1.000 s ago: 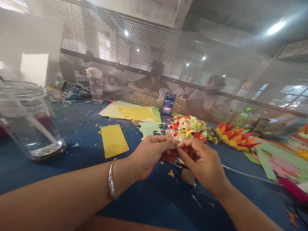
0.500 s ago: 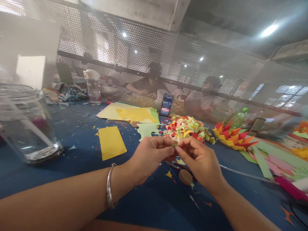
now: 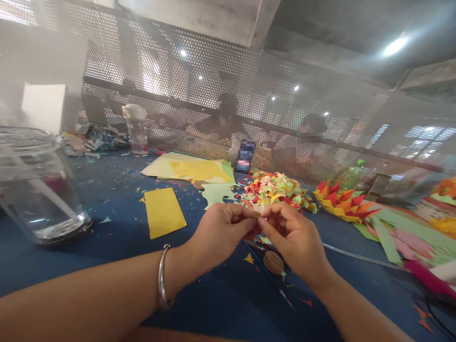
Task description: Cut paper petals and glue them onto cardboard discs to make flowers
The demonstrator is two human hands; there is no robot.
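My left hand (image 3: pixel 219 232) and my right hand (image 3: pixel 294 240) meet fingertip to fingertip above the blue table (image 3: pixel 117 237). Both are pinched on a tiny piece of paper (image 3: pixel 259 219), too small to see clearly. A silver bangle (image 3: pixel 162 278) sits on my left wrist. Just behind my hands lies a heap of small coloured paper pieces (image 3: pixel 276 190). Under my right hand rests a small round brown object (image 3: pixel 273 262).
A clear glass jar (image 3: pixel 37 185) stands at the left. Yellow paper sheets (image 3: pixel 164 211) lie in the middle, more yellow sheets (image 3: pixel 194 170) behind. A red and orange spiky paper flower (image 3: pixel 342 202) and green and pink strips (image 3: pixel 409 235) lie right. People sit behind a perforated metal screen (image 3: pixel 213 95).
My hands stay pinched together and have shifted slightly left and down in view as my head moved; the small piece stays between my fingertips.
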